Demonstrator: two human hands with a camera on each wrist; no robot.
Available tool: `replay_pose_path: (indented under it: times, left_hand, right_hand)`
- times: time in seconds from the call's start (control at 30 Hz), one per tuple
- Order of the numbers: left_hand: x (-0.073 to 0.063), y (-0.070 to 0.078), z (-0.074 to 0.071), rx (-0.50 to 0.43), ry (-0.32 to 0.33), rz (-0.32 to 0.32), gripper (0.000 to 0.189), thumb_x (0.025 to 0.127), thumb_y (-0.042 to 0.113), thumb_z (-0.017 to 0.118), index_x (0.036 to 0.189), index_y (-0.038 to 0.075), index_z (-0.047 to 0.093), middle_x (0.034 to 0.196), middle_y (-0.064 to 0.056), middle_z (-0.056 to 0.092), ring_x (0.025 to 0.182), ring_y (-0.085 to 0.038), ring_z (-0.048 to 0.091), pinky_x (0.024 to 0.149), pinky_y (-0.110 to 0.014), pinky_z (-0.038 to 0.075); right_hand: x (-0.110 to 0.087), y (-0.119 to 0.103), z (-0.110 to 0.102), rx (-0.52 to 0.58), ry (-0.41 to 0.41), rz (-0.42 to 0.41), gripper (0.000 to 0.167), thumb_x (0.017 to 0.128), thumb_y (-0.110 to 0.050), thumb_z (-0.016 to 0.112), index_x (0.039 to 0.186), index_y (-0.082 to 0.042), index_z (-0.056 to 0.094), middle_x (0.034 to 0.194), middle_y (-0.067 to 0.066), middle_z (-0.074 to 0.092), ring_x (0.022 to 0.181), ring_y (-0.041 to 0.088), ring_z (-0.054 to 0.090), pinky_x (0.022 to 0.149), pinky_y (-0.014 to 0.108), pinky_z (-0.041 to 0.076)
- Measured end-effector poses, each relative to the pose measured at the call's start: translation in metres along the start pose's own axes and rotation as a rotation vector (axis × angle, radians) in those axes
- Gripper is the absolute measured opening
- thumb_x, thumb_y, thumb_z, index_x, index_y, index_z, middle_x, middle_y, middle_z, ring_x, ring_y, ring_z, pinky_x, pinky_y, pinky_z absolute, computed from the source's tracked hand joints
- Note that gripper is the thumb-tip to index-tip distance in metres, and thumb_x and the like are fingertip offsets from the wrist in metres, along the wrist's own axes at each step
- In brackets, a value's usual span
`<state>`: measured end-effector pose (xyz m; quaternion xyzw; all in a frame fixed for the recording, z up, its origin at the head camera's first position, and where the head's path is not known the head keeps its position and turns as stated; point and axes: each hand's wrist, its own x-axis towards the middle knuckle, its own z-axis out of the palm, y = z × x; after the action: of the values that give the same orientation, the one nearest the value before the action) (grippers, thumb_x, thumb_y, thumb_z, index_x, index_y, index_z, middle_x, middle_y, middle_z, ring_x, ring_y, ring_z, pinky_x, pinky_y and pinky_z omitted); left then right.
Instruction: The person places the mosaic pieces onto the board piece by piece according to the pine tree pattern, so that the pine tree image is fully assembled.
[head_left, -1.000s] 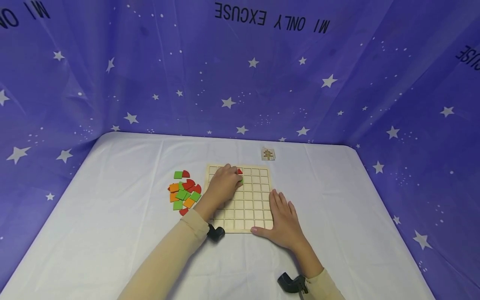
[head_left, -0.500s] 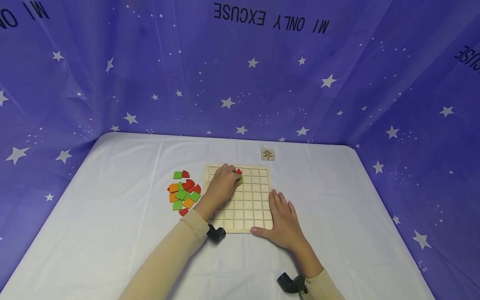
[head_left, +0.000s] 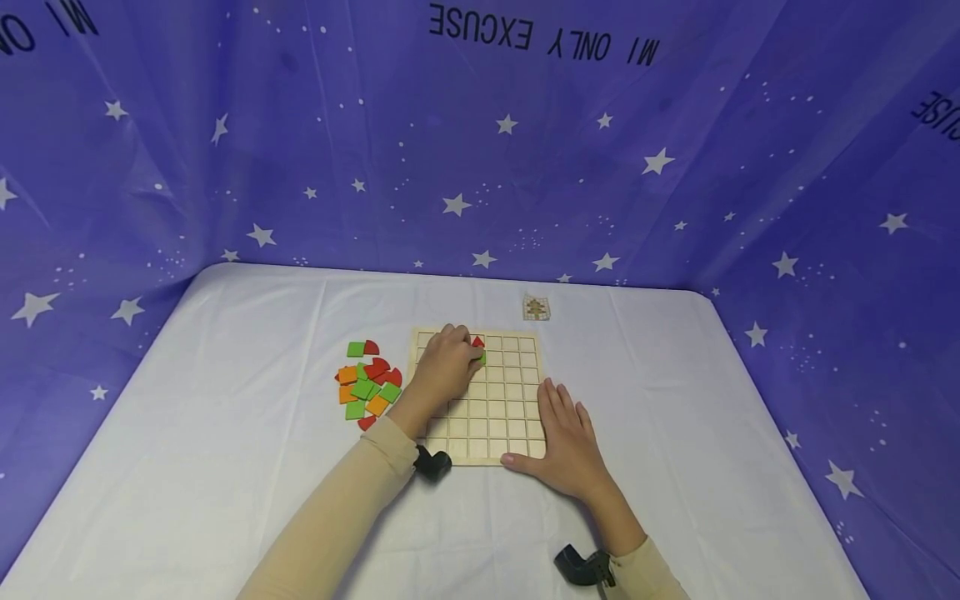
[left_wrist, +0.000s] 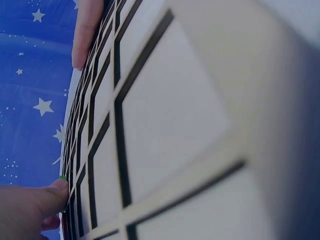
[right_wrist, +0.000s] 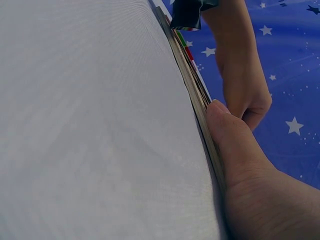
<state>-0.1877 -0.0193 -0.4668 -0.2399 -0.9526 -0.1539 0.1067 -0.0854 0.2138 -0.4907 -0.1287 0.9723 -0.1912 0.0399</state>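
Note:
My left hand (head_left: 444, 367) reaches over the upper part of a wooden grid board (head_left: 480, 429). Its thumb and curled fingers pinch a green tile (head_left: 483, 358), mostly hidden under the fingertips; in the left wrist view a sliver of green tile (left_wrist: 62, 178) shows at the thumb tip. Just beyond it, a red triangular piece (head_left: 477, 342) lies in a top-row cell. My right hand (head_left: 567, 442) rests at the board's lower right corner, fingers straight along the right side, thumb (right_wrist: 227, 127) against the near edge.
Left of the board lies a loose pile of green, orange and red pieces (head_left: 366, 389), with a green square (head_left: 356, 350) and a red quarter-round beside it. A small card with a tree pattern (head_left: 536, 308) lies behind the board. A starry blue curtain (head_left: 480, 167) surrounds the white table.
The left hand shifts only slightly over the same cells, and a bit more of the red piece shows. The right hand and board stay in place.

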Motion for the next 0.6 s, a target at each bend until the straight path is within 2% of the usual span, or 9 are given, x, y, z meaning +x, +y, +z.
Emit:
replay_pose_path:
  times: [0.17, 0.33, 0.6]
  left_hand:
    - [0.0015, -0.0004, -0.0024, -0.002, -0.029, -0.002, 0.017, 0.094, 0.027, 0.069, 0.104, 0.018, 0.079, 0.095, -0.008, 0.061, 0.086, -0.025, 0.053, 0.079, -0.039, 0.047]
    - [0.0024, -0.0009, -0.0019, -0.024, 0.006, 0.003, 0.014, 0.091, 0.025, 0.072, 0.100, 0.017, 0.080, 0.094, -0.009, 0.062, 0.085, -0.025, 0.054, 0.078, -0.039, 0.049]
    - [0.0041, -0.0011, -0.0007, -0.082, -0.008, -0.069, 0.018, 0.088, 0.025, 0.076, 0.103, 0.017, 0.080, 0.095, -0.008, 0.064, 0.087, -0.025, 0.055, 0.077, -0.039, 0.047]
  right_hand:
    - [-0.0001, 0.0009, 0.0005, -0.005, 0.007, -0.004, 0.131, 0.069, -0.084, 0.063, 0.160, -0.007, 0.008, 0.168, 0.010, 0.008, 0.156, 0.031, 0.006, 0.121, 0.057, 0.008]
    - [-0.0003, 0.0012, 0.0001, -0.004, 0.011, -0.007, 0.131, 0.069, -0.083, 0.063, 0.159, -0.006, 0.009, 0.168, 0.010, 0.009, 0.156, 0.031, 0.007, 0.121, 0.057, 0.008]
    - [-0.0003, 0.0019, 0.0014, -0.008, 0.017, -0.012, 0.131, 0.069, -0.084, 0.063, 0.159, -0.007, 0.009, 0.168, 0.011, 0.009, 0.156, 0.032, 0.007, 0.121, 0.058, 0.009]
